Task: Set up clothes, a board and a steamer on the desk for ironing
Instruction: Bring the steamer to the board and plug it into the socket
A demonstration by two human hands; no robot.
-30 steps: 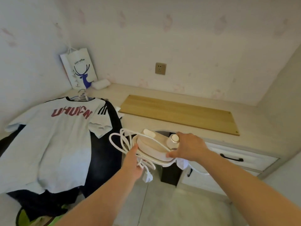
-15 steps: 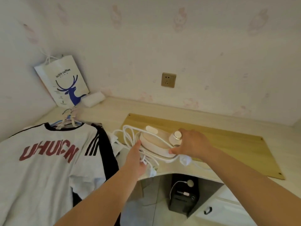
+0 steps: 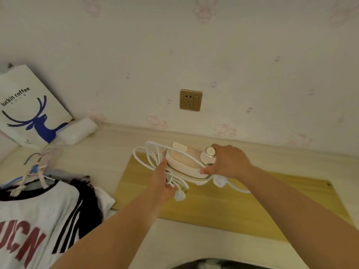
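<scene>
"luckin coffee" on paper bag (image 3: 29,105), "UCN" on white T-shirt (image 3: 29,230)

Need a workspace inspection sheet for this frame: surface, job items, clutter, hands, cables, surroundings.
Surface: pale desk along the wall.
Job's things: wooden board flat on the desk; steamer held over the board's far left corner; clothes on hangers at left, white T-shirt on top.
Clutter: paper bag leaning in the corner; white roll beside it.
Hands: left hand grips the bundled cord; right hand holds the steamer's knob end.
Cables: white cord looped, plug dangling, not plugged in.
Surroundings: wall socket above the desk, unused.
</scene>
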